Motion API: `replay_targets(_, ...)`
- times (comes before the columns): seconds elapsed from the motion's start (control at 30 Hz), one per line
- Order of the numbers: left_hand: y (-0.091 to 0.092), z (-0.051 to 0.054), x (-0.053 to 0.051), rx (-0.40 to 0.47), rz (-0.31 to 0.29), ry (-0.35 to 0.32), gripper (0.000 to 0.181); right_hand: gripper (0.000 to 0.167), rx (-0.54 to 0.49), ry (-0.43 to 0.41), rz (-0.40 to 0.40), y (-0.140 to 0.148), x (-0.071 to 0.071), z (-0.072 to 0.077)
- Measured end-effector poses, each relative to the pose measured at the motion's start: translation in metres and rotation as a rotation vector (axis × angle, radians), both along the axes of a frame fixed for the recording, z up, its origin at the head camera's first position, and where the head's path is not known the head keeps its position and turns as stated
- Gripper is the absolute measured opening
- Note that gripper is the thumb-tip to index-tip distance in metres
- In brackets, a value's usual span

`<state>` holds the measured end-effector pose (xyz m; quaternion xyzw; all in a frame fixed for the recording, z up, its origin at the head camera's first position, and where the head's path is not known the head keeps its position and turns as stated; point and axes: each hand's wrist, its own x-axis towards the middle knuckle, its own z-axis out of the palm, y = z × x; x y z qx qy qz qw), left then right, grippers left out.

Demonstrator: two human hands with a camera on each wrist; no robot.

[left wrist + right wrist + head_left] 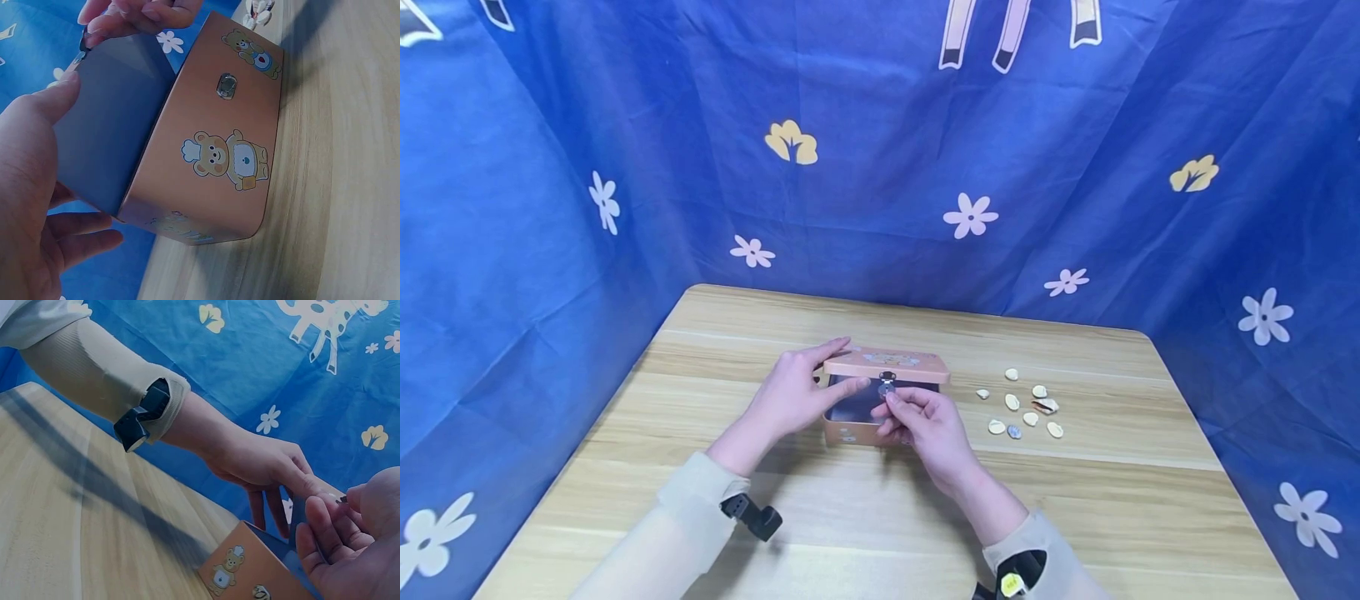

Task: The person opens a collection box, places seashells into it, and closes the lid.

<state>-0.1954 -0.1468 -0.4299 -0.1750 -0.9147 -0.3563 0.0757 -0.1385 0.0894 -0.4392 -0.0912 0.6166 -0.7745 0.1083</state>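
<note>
An orange-pink tin box (855, 432) with bear pictures stands on the table, its lid (891, 362) raised and its dark inside showing. My left hand (793, 389) grips the lid at its left end, the thumb at the front and fingers behind. Thumb and fingertips of my right hand (928, 425) pinch the metal latch (887, 387) that hangs from the lid's front edge. On the box's front wall sits a metal catch plate (227, 86), seen in the left wrist view.
Right of the box lie several pale seashells (1012, 402), a bluish shell (1014, 432) and a brown-striped shell (1045, 406). A wood-grain table (1075, 517) carries everything. Blue patterned cloth (880, 208) hangs around its back and sides.
</note>
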Motion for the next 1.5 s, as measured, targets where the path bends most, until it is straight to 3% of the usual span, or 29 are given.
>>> replay_targets(0.33,0.002,0.000,-0.005,0.008,0.072,-0.001,0.097,0.022,0.020,-0.004,-0.010,0.007,-0.003,0.003)
replay_targets(0.87,0.004,0.002,-0.010,0.071,0.112,-0.004,0.094,0.026,0.061,0.041,-0.049,0.017,-0.009,0.000)
replay_targets(1.17,0.006,0.001,-0.013,0.145,0.128,-0.012,0.094,0.030,0.079,0.051,-0.200,0.032,-0.015,-0.003)
replay_targets(1.5,0.009,0.002,-0.016,0.142,0.146,0.020,0.094,0.033,0.177,0.117,-0.403,0.051,-0.025,-0.010)
